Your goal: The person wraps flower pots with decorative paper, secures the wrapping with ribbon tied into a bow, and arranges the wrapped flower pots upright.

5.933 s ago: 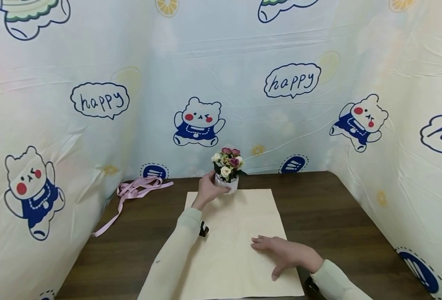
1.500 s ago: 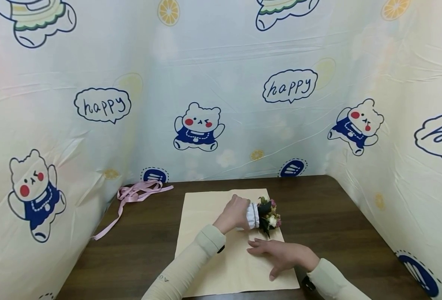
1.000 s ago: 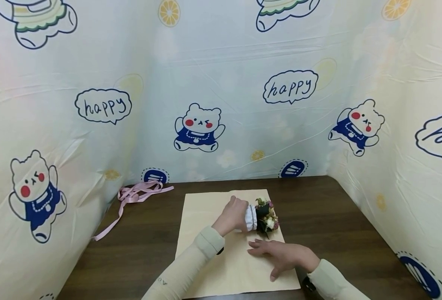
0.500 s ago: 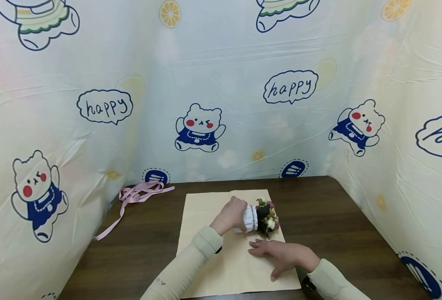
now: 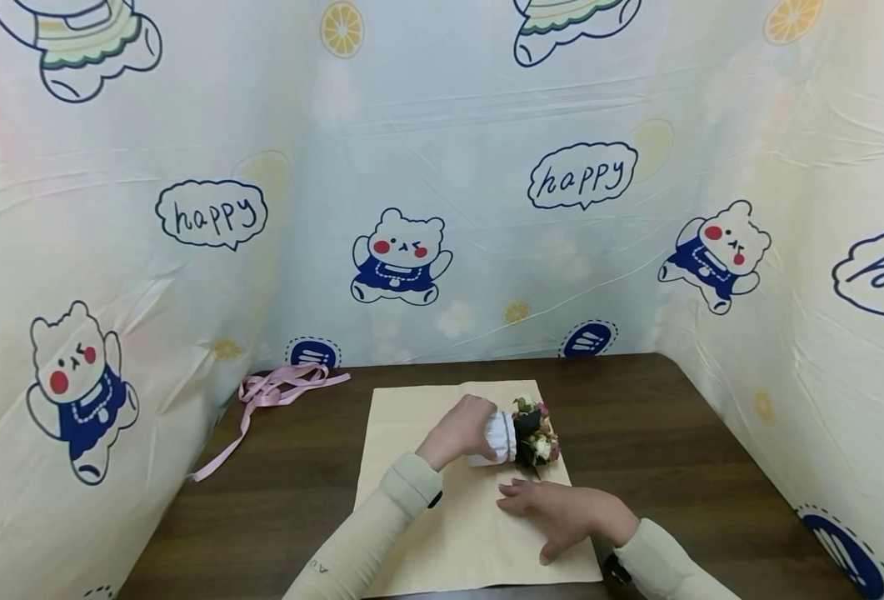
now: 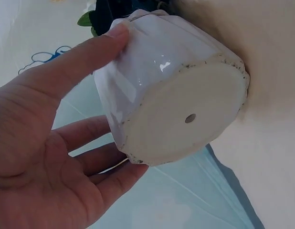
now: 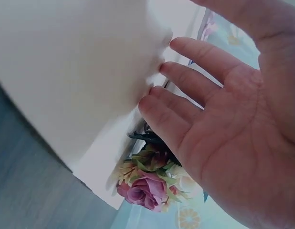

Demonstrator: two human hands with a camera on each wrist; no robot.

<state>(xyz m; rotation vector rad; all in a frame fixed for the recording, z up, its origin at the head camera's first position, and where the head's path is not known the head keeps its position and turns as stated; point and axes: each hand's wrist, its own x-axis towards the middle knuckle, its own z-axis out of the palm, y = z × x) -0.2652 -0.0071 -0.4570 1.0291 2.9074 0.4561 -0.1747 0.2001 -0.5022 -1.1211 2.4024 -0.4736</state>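
Observation:
A white ceramic flowerpot [image 5: 500,439] lies on its side on a sheet of cream paper [image 5: 479,533], its artificial flowers [image 5: 537,437] pointing right, near the sheet's right edge. My left hand [image 5: 462,429] grips the pot, thumb on one side and fingers on the other. In the left wrist view, the pot's base [image 6: 190,112] with its small drain hole faces the camera. My right hand [image 5: 565,512] rests on the paper just in front of the flowers, fingers spread, fingertips at the sheet. A purple rose [image 7: 145,191] shows beyond that hand in the right wrist view.
A loose pink ribbon [image 5: 280,387] lies at the back left of the dark wooden table [image 5: 666,442], one end trailing forward. A printed cloth [image 5: 479,167] with cartoon bears hangs behind the table and along both sides.
Since the earliest frame, my left hand has brought the flowerpot from upright at the paper's back edge to lying sideways further forward and right. In the last second, both hands stay almost still.

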